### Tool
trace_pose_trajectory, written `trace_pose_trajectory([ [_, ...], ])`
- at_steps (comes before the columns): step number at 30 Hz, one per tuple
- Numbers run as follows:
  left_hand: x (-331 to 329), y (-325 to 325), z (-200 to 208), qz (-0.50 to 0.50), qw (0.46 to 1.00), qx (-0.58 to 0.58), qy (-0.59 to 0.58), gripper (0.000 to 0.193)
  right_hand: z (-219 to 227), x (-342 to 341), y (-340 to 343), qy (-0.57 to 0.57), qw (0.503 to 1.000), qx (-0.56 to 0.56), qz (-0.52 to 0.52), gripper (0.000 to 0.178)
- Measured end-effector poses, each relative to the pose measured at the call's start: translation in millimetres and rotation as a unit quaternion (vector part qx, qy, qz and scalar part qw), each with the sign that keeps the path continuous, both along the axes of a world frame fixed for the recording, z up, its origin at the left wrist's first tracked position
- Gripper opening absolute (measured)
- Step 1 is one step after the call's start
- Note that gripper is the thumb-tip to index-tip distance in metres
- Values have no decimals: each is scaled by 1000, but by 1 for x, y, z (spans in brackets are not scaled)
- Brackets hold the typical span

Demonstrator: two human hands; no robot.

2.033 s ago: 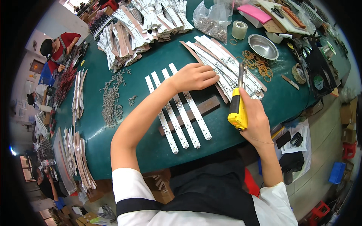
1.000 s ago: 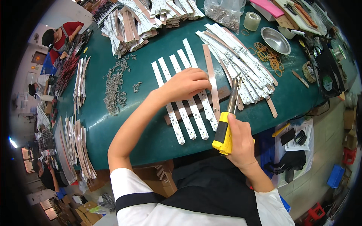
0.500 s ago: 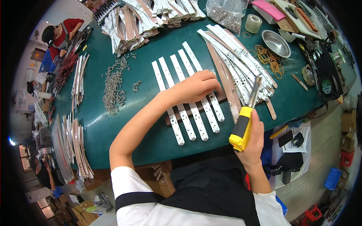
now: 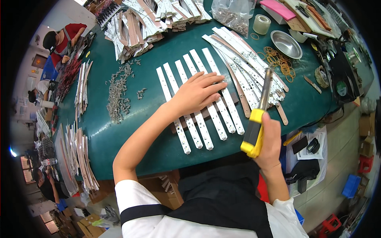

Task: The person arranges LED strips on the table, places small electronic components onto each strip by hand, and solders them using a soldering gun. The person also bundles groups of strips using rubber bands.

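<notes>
Several narrow white circuit-board strips (image 4: 183, 137) lie side by side on the green table, across a brown wooden bar (image 4: 206, 112). My left hand (image 4: 196, 93) rests palm down over the middle of these strips, fingers stretched out and slightly spread, hiding part of them. In my right hand (image 4: 270, 141) is a yellow-and-black tool (image 4: 254, 133) with a long metal shaft, its fingers wrapped round the handle. The shaft points up and away, over the near end of a fanned pile of similar strips (image 4: 238, 59) to the right.
Small grey parts (image 4: 119, 93) are heaped left of the row. Larger stacks of strips (image 4: 137, 27) stand at the back. Rubber bands (image 4: 279, 63), a metal bowl (image 4: 286, 44), a tape roll (image 4: 261, 24) and a plastic bag (image 4: 234, 16) sit far right. Another person (image 4: 63, 41) works at far left.
One more strip now lies at the right end of the row. My left hand has shifted left, its fingers going from curled to stretched out. The tool has swung slightly upright.
</notes>
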State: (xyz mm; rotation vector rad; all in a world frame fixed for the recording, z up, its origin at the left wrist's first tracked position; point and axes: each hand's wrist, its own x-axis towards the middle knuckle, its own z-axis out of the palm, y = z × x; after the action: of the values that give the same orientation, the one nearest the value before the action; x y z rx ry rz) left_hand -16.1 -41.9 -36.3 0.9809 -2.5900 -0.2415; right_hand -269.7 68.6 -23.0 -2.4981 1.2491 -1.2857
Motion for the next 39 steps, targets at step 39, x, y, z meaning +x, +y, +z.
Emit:
trace_pose_trajectory([
  [39, 13, 10, 5, 28, 995, -6, 99, 35, 9, -6, -25, 111, 984, -119, 73, 58],
])
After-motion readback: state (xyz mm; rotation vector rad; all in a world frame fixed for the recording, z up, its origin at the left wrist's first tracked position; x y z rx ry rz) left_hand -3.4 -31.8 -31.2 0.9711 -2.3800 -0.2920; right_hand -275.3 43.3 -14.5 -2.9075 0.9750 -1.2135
